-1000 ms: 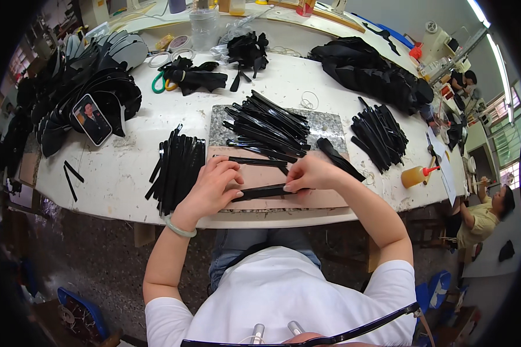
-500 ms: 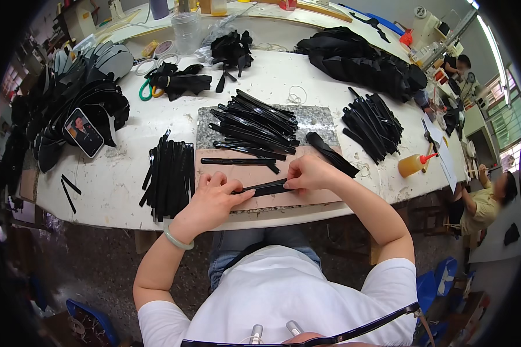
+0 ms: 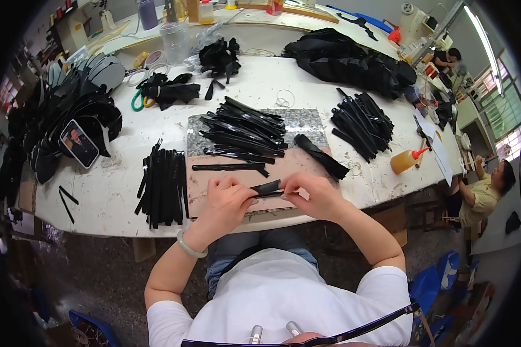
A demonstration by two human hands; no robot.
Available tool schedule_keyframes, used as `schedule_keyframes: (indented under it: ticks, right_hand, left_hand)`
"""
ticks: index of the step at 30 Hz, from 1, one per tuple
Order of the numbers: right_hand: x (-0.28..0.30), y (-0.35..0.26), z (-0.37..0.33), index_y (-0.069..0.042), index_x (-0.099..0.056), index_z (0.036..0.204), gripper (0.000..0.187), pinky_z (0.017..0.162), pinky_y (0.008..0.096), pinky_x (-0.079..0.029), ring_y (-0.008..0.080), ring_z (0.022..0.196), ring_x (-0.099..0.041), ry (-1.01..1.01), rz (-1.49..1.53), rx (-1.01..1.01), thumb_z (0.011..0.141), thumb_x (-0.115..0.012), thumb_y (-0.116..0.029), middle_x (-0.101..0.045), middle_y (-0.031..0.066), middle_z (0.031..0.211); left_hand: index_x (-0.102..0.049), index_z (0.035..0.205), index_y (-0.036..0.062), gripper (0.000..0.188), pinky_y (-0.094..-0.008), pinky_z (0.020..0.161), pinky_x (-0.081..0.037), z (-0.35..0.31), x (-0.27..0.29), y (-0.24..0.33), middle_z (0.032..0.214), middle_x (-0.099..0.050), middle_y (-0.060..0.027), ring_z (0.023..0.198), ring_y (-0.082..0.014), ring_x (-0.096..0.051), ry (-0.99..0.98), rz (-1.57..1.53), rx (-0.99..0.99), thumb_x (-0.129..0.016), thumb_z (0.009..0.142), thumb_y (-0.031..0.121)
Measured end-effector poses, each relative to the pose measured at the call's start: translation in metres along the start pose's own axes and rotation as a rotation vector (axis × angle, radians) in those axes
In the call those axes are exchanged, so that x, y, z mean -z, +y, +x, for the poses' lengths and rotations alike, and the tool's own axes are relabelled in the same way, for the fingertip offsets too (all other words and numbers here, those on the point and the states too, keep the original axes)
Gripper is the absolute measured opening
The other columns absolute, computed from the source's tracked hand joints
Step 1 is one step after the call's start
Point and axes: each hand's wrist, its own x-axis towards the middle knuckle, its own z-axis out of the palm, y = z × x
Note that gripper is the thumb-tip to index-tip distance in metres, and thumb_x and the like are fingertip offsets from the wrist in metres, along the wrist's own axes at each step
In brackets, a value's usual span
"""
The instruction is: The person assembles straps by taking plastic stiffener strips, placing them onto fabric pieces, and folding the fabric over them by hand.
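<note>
Between my hands, a black strip (image 3: 267, 188) stretches over the front of the pinkish board (image 3: 226, 159). Thumb and fingers of my left hand (image 3: 228, 199) pinch its left part. At the other end, my right hand (image 3: 311, 194) grips it between thumb and fingers. Just beyond lies a single narrow black strip (image 3: 228, 167), flat on the board. Behind that, a pile of glossy black strips (image 3: 243, 130) covers part of a speckled grey slab (image 3: 307, 122). A wider folded black piece (image 3: 321, 157) rests at the board's right side.
Left of the board stands a row of black strips (image 3: 162, 188); another bundle (image 3: 362, 124) lies right. A glue bottle with red tip (image 3: 408, 161) is near the right edge. Further left are a phone (image 3: 80, 143) and scissors (image 3: 138, 99). A co-worker (image 3: 483, 188) sits at right.
My hands have come closer together along the strip, the left one shifting right and its fingers curling into a pinch. The whole view has shifted slightly.
</note>
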Motion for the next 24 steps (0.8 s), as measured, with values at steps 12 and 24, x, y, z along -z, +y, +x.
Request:
schedule_keyframes:
  ticks: [12, 24]
  right_hand:
    - [0.125, 0.068, -0.023, -0.006, -0.065, 0.101, 0.010, 0.073, 0.0208, -0.053, 0.0058, 0.081, -0.062, 0.587, 0.295, -0.302, 0.091, -0.064, -0.003, -0.066, -0.0013, 0.090]
    - [0.007, 0.029, 0.051, -0.004, -0.068, 0.095, 0.019, 0.086, 0.0373, -0.051, 0.0300, 0.103, -0.060, 0.287, -0.268, 0.246, 0.077, -0.074, 0.000, -0.064, 0.0114, 0.110]
  left_hand:
    - [-0.074, 0.088, 0.0058, 0.012, -0.0364, 0.075, -0.047, -0.002, 0.043, -0.055, 0.078, -0.068, -0.0060, 0.075, -0.0255, -0.060, 0.245, -0.159, 0.317, -0.074, 0.078, 0.011]
    - [-0.068, 0.103, 0.0034, 0.023, -0.0330, 0.083, -0.050, -0.018, 0.038, -0.091, 0.096, -0.064, -0.0081, 0.092, -0.0245, -0.059, -0.012, 0.106, 0.210, -0.069, 0.080, 0.003]
